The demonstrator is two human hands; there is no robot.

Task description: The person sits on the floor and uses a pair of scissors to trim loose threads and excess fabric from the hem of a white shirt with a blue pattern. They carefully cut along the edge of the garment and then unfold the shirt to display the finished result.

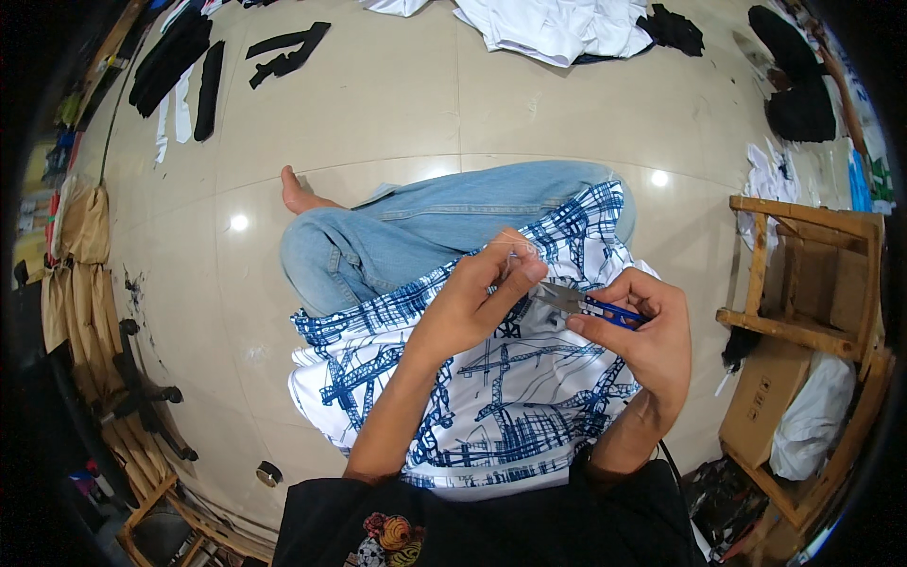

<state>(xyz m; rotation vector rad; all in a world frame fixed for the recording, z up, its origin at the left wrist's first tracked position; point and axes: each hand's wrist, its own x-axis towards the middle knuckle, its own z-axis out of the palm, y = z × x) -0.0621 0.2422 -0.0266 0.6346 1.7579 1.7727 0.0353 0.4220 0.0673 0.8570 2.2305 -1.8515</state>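
Your black shirt (pixel 529 524) sits closest; beyond it, printed cloth (pixel 510 383) drapes your jeans (pixel 444 213). Your left hand (pixel 487 291) pinches what seems fine thread (pixel 527 249); your right hand (pixel 654 328) grips blue snips (pixel 605 308). Keep thread taut, blades clear of cloth.

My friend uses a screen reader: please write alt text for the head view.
A seated person's right hand holds blue-handled metal snips near the left hand, which pinches thin pale thread, above white fabric with blue sketch-like print draped over light-blue denim jeans. Beige tiled floor surrounds them.
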